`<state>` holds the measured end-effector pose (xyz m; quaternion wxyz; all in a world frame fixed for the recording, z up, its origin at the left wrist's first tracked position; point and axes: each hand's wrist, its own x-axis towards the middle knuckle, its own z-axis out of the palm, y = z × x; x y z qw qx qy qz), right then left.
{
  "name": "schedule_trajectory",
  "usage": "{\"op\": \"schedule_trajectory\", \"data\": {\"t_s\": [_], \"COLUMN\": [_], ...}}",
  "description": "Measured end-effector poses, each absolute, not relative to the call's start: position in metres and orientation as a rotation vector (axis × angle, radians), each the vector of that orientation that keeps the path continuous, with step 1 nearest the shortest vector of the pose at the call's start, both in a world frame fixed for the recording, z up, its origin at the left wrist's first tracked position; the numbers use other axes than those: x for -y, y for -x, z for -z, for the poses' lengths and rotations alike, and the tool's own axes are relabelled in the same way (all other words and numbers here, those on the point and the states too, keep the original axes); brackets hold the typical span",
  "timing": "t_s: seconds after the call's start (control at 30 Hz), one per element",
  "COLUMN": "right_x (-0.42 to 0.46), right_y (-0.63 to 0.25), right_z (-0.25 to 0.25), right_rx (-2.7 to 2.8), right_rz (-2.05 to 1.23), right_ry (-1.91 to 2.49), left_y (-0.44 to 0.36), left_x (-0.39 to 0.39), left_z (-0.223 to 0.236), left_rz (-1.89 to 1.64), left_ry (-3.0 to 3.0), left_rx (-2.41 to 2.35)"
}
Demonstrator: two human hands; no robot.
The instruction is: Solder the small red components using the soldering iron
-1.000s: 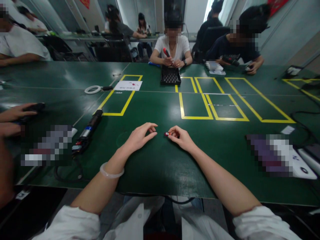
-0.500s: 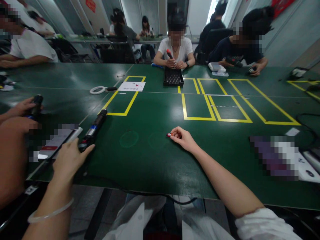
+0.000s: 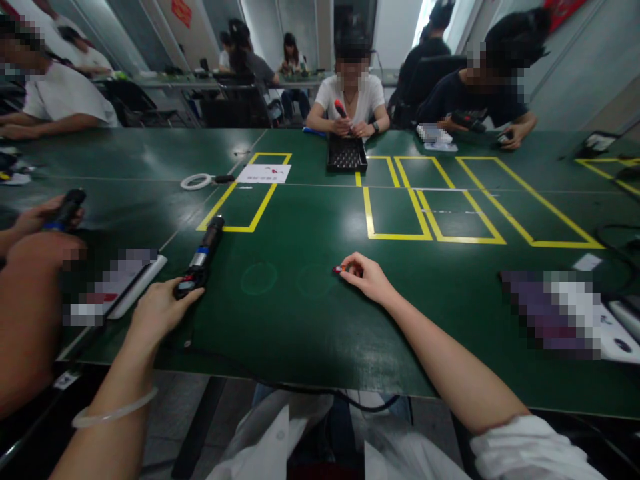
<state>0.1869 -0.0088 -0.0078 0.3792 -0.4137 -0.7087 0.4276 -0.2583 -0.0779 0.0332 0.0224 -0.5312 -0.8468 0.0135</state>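
Note:
My right hand (image 3: 369,275) rests on the green table (image 3: 310,313), fingers pinched on a small red part (image 3: 339,269). My left hand (image 3: 161,308), with a clear bangle on the wrist, is out to the left and grips the near end of a black electric screwdriver (image 3: 201,257) that lies on the table, its tip pointing away from me. The tool's cable trails off the table edge below my left hand.
Yellow tape rectangles (image 3: 395,213) mark the table. A black tray (image 3: 346,155), a white sheet (image 3: 263,173) and a white ring (image 3: 195,181) lie further off. A neighbour's hand (image 3: 43,217) at left holds another screwdriver. People sit across the table.
My left hand left the middle of the table, swung left and took hold of the screwdriver, which has shifted slightly right and forward. My right hand stayed on the red part.

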Motion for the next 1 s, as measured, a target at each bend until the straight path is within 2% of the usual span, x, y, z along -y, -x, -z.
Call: {"op": "schedule_trajectory", "data": {"t_s": [0.37,0.7,1.0], "right_x": [0.007,0.007,0.006], "right_y": [-0.187,-0.187,-0.188], "right_z": [0.012,0.009,0.008], "right_rx": [1.795,1.783,1.817], "right_rz": [-1.107,-1.023,-0.896], "right_ry": [1.015,1.06,1.078], "left_y": [0.154,0.04,0.001], "left_x": [0.039,0.025,0.027], "left_z": [-0.035,-0.046,-0.041], "left_rz": [0.111,0.094,0.143], "left_ry": [2.118,2.452,2.574], "left_rx": [2.421,2.17,2.016]}}
